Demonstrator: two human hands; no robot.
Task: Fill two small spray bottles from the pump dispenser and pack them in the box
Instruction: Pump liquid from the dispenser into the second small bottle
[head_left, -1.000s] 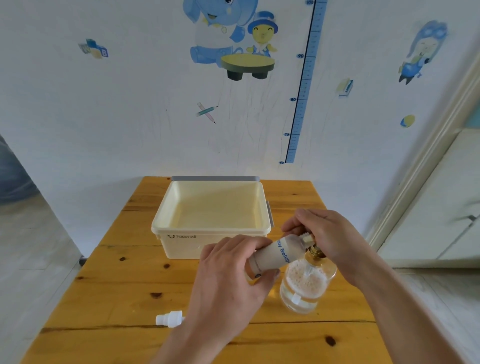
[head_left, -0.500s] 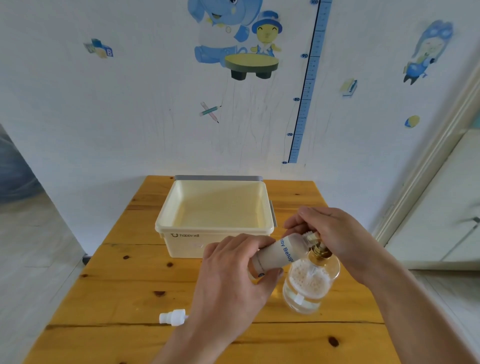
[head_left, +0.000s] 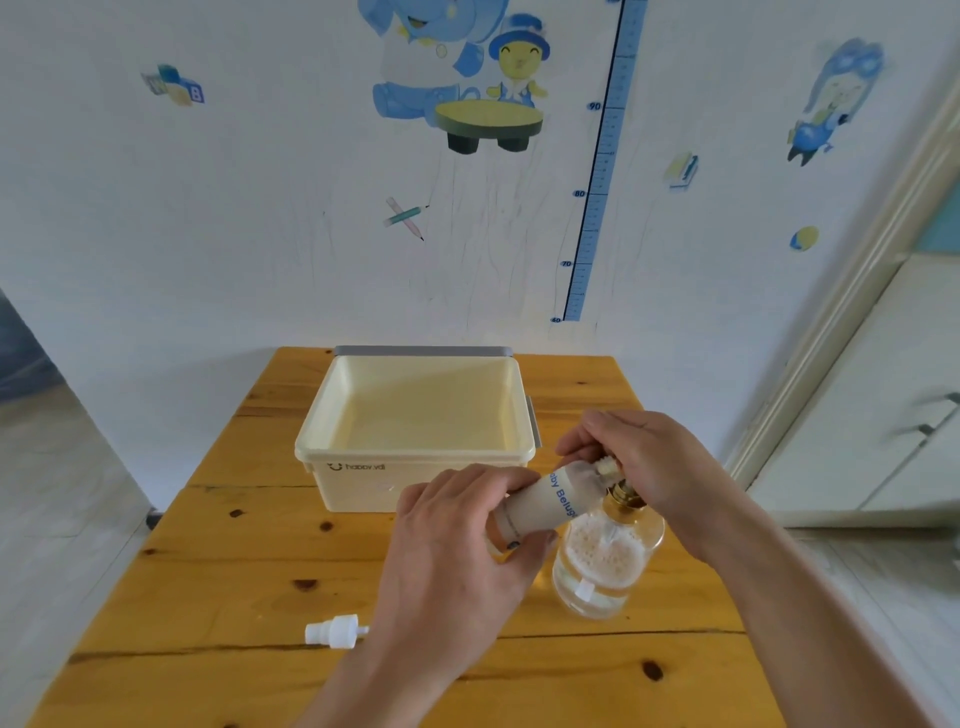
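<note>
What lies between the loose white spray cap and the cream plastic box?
Head view: only bare wooden table separates white spray cap and cream box.

The small bottle (head_left: 551, 500) carries blue lettering, partly covered, reading "by Belug". The cream box (head_left: 415, 470) shows a dark logo on its front wall, roughly "habov.vdi", blurred. The blue height chart (head_left: 602, 171) on the wall is numbered 60, 70, 80, 90. A block sticker (head_left: 179, 88) bears a "B".

Two bare hands, left hand (head_left: 457, 551) and right hand (head_left: 644, 462). Bare forearms too, no sleeves seen. No rings, no watch, no gloves. Short, plain nails on the fingers.
</note>
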